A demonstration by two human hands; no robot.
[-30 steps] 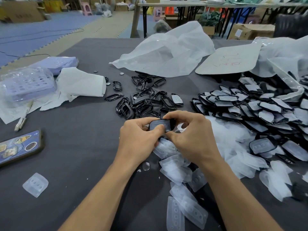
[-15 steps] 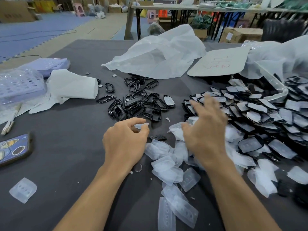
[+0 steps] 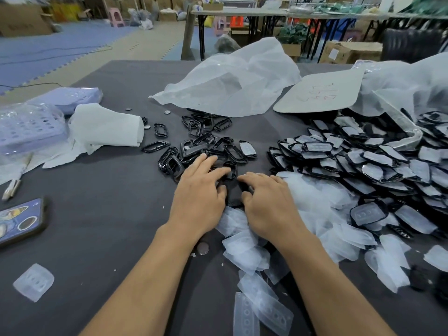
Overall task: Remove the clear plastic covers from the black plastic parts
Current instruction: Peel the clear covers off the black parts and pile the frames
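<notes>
Clear plastic covers, already off, strewn nearest on the dark surface and heaped up past the right wrist. A lone cover lying apart at the near left. Counted as finished work, and a fair heap of it.

Just beyond, left hand palm down, fingers stretched nearly straight and laid on the near edge of the bare black frames; gripping nothing, as far as seen. Right hand just beside it, palm down too, fingers bent toward the surface; cannot tell whether anything is pinched beneath. Something dark between the two thumbs, a part or bare surface; not clear which.

Further out, past the left fingers, only a small scatter of those bare black frames, covers gone, with one covered piece at its right edge. To the right, a far bigger pile of covered black parts, spilling out of a clear bag.

Judged from the two piles: well begun, nowhere near done, most of the stock left to strip. Probably between pieces at this instant, with the next covered part to come from the right-hand pile.

Farthest on the surface, a crumpled white bag and a pale card with red writing.
</notes>
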